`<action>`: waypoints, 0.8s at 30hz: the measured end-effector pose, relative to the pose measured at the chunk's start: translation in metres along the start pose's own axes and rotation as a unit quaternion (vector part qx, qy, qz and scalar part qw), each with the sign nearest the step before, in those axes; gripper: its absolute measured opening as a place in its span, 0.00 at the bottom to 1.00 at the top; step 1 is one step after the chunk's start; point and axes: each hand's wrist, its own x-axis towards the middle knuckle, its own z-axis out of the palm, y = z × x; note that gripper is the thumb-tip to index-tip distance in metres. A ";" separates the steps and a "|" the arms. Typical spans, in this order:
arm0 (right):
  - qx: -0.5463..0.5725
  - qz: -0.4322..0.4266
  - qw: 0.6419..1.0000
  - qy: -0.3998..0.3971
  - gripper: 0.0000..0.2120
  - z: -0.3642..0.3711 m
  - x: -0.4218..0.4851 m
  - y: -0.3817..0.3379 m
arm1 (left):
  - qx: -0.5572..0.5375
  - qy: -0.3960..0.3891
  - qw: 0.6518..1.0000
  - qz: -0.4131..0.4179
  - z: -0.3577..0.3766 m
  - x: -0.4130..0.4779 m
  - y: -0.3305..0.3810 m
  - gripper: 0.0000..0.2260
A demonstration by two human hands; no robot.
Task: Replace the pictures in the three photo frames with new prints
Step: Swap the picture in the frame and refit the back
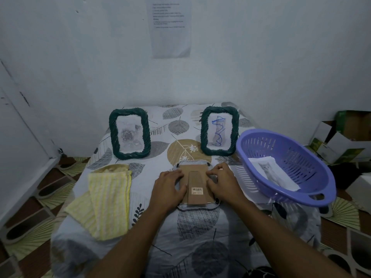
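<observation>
Hands point(197, 186) on face-down frame point(196, 185), clear tablecloth point(200, 227) nearer table edge

Both bare forearms reach in from the lower edge and converge toward 12 o'clock. The left hand point(167, 187) lies palm down, fingers spread slightly and pointing toward 1 o'clock, thumb tucked inward. The right hand point(223, 182) is also palm down, its fingers curled and bunched toward 10 o'clock, knuckles raised. The two hands sit near each other, not touching.
</observation>
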 end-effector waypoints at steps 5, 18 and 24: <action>-0.007 0.006 1.000 -0.002 0.16 0.002 -0.002 -0.001 | -0.012 0.000 1.000 -0.011 0.001 0.000 -0.001 0.19; 0.016 0.005 1.000 0.017 0.16 0.003 -0.001 0.001 | 0.021 -0.034 0.998 -0.043 0.004 0.015 -0.002 0.16; 0.018 0.000 1.000 0.014 0.15 0.001 -0.001 0.002 | 0.027 -0.059 0.997 -0.039 0.004 0.015 -0.001 0.14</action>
